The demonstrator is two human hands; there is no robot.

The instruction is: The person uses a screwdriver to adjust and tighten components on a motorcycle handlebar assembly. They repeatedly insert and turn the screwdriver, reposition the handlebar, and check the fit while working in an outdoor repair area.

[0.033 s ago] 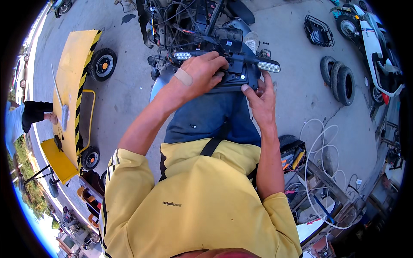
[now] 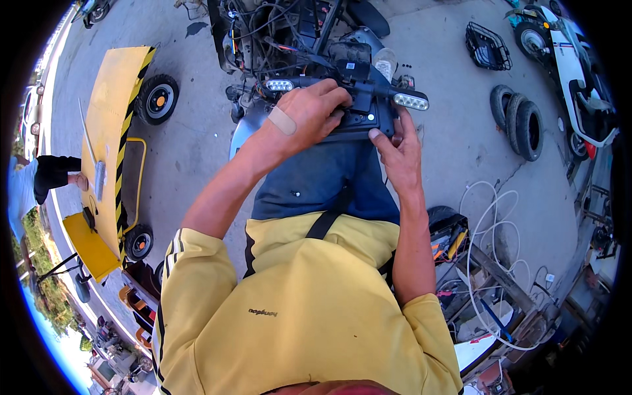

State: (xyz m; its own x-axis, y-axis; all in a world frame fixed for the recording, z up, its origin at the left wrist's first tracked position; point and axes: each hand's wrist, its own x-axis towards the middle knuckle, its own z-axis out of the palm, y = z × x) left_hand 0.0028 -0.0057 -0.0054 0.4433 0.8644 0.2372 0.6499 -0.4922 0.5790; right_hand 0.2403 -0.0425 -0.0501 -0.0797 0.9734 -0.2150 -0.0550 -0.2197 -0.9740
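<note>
A partly dismantled vehicle with tangled wiring (image 2: 263, 33) is at the top centre. On it a black panel (image 2: 352, 131) lies before me, below a black bar with a white LED lamp at each end (image 2: 411, 100). My left hand (image 2: 306, 112), with a plaster near the wrist, is curled at the panel's left half, its fingertips hidden. My right hand (image 2: 401, 148) grips the panel's right end under the right lamp, thumb on the near edge.
A yellow wheeled platform (image 2: 105, 99) stands left, with another person's leg (image 2: 52, 174) beside it. At right are a black basket (image 2: 487, 56), several tyres (image 2: 530, 131), a white scooter (image 2: 569, 72) and a coiled pale hose (image 2: 497, 224) among clutter.
</note>
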